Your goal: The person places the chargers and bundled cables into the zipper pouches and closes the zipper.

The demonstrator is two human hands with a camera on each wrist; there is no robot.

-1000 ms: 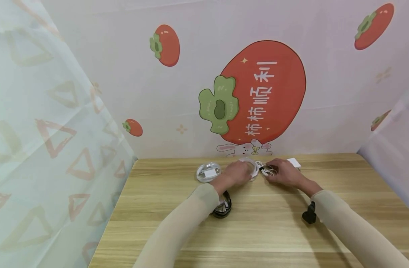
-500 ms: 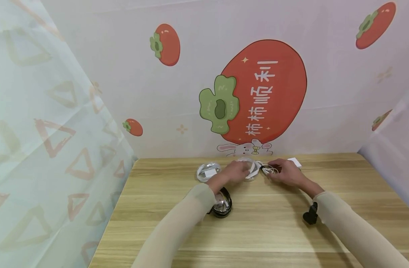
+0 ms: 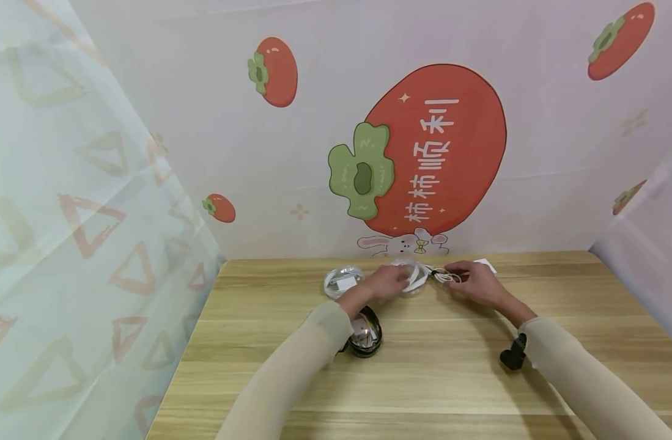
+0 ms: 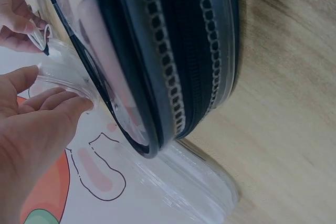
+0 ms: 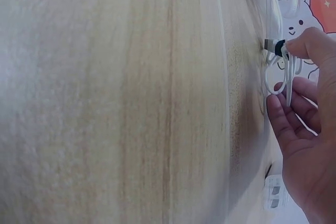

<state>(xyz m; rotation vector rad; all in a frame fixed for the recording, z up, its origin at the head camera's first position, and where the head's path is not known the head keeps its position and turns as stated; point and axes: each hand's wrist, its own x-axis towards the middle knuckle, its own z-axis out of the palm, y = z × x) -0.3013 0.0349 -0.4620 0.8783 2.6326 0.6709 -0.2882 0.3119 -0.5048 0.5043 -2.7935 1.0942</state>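
Note:
At the table's back, my left hand (image 3: 387, 283) pinches a round clear pouch (image 3: 420, 281) with white trim. The left wrist view shows the pouch's edge (image 4: 65, 80) between thumb and fingers. Close beside it, my right hand (image 3: 476, 283) holds a coiled white cable (image 3: 446, 276) bound with a black tie. In the right wrist view the cable (image 5: 283, 74) hangs from the thumb and fingers, and its plug end (image 5: 270, 44) lies against or very near the pouch; which, I cannot tell.
A second clear pouch (image 3: 343, 283) with a white item inside lies left of my left hand. A black-trimmed pouch (image 3: 365, 333) stands near the left wrist. Behind my right hand lies a white charger (image 3: 485, 265). A patterned cloth backdrop (image 3: 291, 153) rises at the table's back edge.
My left hand has shifted slightly left, so more of the white-trimmed pouch shows. The right hand, with the white cable, has moved a little to the right.

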